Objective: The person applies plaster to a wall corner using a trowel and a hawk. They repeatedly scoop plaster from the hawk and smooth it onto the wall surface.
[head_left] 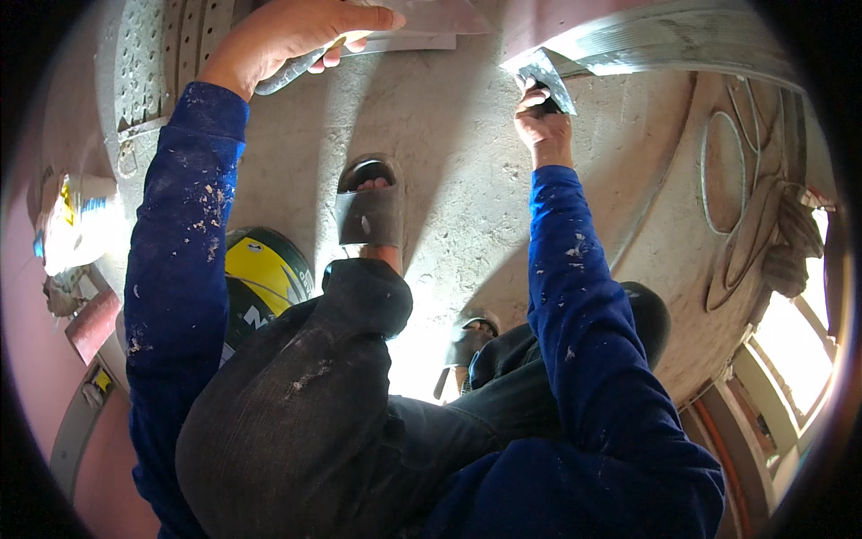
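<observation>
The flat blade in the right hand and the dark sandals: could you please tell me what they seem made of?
Flat blade: probably metal, scuffed or smeared, judging by its patchy grey shine. Dark sandals: likely rubber or plastic, dull-finished, judging by their thick, smooth look.

Container [260, 268]: white lettering [257, 318] on the dark band below the yellow panel, partly covered by the trouser leg [296, 395]. Bag [81, 241]: blue lettering [94, 205] on the white face.
</observation>
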Demonstrator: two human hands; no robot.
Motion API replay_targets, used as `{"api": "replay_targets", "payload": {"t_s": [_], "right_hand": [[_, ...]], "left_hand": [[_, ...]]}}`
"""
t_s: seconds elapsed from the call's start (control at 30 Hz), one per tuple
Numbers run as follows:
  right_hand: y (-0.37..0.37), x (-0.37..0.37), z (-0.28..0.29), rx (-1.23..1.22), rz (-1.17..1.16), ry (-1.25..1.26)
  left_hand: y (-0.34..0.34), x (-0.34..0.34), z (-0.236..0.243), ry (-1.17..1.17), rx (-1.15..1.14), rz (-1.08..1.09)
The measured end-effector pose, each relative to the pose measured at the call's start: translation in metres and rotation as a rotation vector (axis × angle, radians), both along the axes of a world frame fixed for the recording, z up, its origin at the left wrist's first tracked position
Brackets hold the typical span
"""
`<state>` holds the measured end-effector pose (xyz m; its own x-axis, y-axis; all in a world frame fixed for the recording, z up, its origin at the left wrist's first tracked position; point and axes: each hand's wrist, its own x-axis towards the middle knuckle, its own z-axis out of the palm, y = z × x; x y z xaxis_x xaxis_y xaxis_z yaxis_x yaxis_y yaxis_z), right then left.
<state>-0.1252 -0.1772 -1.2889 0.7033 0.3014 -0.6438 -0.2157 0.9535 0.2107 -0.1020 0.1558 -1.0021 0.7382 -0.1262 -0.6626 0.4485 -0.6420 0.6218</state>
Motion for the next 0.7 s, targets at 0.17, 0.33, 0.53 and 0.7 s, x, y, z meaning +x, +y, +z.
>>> {"api": "replay_targets", "payload": {"t_s": [0.17, 0.33, 0.53, 0.7], "right_hand": [[0.002, 0.0, 0.004, -0.143, -0.013, -0.037], [0.005, -0.013, 0.012, -0.104, 0.035, -0.031], [0.026, -0.01, 0.009, -0.095, 0.043, -0.062], [0.036, -0.006, 0.009, -0.062, -0.031, 0.006]], "left_hand": [[0.0, -0.001, 0.002, -0.046, 0.022, 0.027], [0.004, 0.002, 0.003, -0.038, 0.026, 0.02], [0.003, 0.001, -0.003, -0.044, -0.002, 0.014], [0.005, -0.001, 0.0, -0.038, -0.033, -0.009]]}}
